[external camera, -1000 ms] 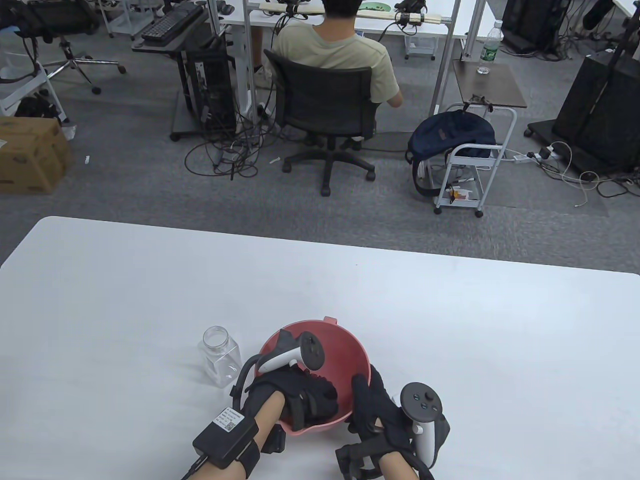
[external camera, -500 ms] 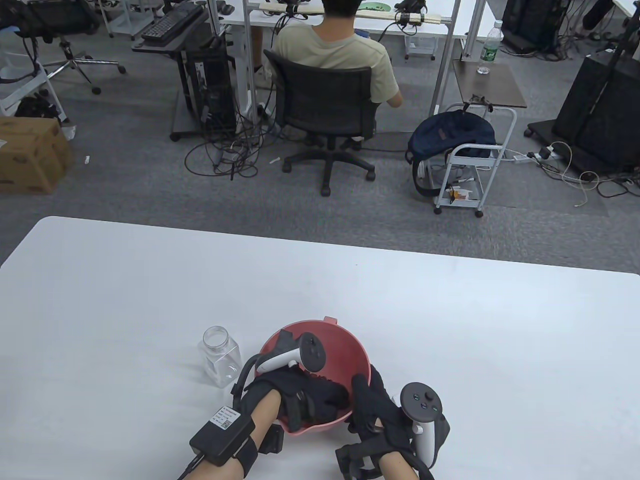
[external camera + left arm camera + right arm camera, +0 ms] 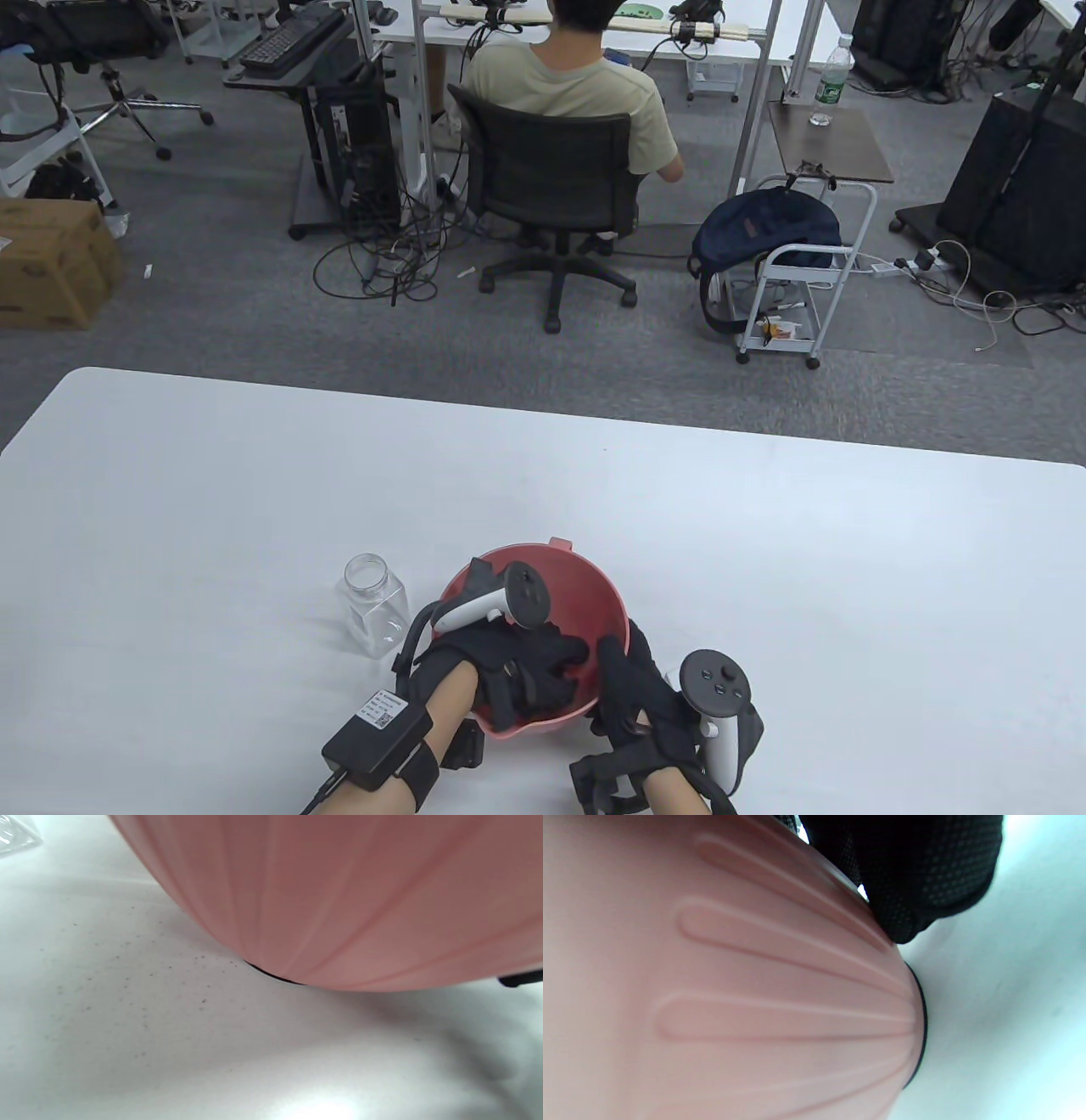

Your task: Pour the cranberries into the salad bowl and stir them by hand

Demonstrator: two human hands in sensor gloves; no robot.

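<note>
The pink salad bowl [image 3: 585,586] stands near the table's front edge. My left hand [image 3: 547,666] reaches down inside it, its gloved fingers low against the inner wall; the cranberries are hidden beneath them. My right hand [image 3: 619,652] grips the bowl's right rim, thumb inside and fingers on the outer wall. The left wrist view shows only the bowl's outer wall [image 3: 339,899] and its base on the table. In the right wrist view the ribbed bowl wall [image 3: 734,984] fills the frame, with a gloved finger [image 3: 916,878] pressed on it. The clear jar [image 3: 373,603] stands empty and upright left of the bowl.
The white table [image 3: 764,552] stretches wide around the bowl. Beyond its far edge a person sits in an office chair [image 3: 551,195] facing away, with a cart and backpack [image 3: 780,246] to the right.
My left hand's fingers have shifted a little to the right inside the bowl, and the forearm has slid slightly left. The right hand, bowl and jar have stayed put.
</note>
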